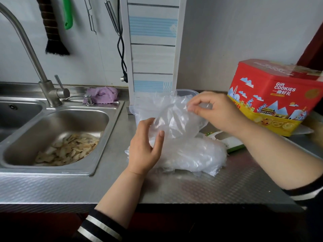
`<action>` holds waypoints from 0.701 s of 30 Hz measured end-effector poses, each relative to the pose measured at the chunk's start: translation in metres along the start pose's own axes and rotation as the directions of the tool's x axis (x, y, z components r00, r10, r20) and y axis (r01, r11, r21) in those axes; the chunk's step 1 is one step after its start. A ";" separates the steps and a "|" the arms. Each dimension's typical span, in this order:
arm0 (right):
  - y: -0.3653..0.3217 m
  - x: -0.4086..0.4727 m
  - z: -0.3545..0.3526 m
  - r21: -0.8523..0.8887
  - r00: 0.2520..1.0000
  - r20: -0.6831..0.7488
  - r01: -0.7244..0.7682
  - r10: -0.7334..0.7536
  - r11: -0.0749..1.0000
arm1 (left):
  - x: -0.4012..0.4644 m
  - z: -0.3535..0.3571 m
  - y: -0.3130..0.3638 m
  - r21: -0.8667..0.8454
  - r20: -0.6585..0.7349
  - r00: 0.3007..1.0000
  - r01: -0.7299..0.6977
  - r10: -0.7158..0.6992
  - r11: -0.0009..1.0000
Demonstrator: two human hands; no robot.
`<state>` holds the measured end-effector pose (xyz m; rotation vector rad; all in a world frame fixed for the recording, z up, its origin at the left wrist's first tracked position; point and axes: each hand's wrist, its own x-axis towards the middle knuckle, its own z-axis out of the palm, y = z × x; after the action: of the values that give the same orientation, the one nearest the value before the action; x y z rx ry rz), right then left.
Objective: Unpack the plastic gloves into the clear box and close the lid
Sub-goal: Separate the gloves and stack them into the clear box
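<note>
Between both hands, thin crumpled translucent plastic gloves [174,117], lifted above the pile.

The sink [57,130] is set into the left of the desk [192,186], with peelings [68,149] lying in its basin. The tap [35,67] stands behind it, and a cloth [102,95] is bunched just to the tap's right. A heap of gloves [192,154] lies on the desk at centre. Behind the heap stands the box [139,112], partly hidden by a glove [174,116] held up between the left hand [145,147] and the right hand [216,110]. A cookie tin [274,96] is placed far right, with a packet [229,142] lying on the desk between tin and heap.
</note>
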<state>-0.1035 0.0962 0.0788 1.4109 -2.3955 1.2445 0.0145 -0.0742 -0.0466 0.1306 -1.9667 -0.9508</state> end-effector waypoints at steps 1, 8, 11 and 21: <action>-0.003 0.006 -0.005 0.019 1.000 -0.019 -0.008 0.009 1.000 | 0.000 0.001 0.000 -0.014 0.019 0.999 0.033 -0.033 0.999; -0.018 0.063 -0.033 0.039 0.970 -0.241 0.020 -0.010 0.999 | 0.001 0.003 -0.007 0.062 0.327 0.945 -0.003 -0.017 0.998; -0.012 0.088 -0.028 0.010 0.947 -0.322 -0.015 0.017 1.000 | 0.002 0.004 -0.011 0.107 0.401 0.916 -0.060 0.012 0.992; 0.047 0.106 0.046 -0.473 0.932 0.171 -0.207 0.320 0.856 | 0.003 0.005 -0.010 0.169 0.477 0.878 -0.142 0.045 0.975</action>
<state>-0.1853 0.0031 0.0686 1.1726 -2.8727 0.4999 0.0063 -0.0796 -0.0529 -0.0952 -2.4943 -0.7659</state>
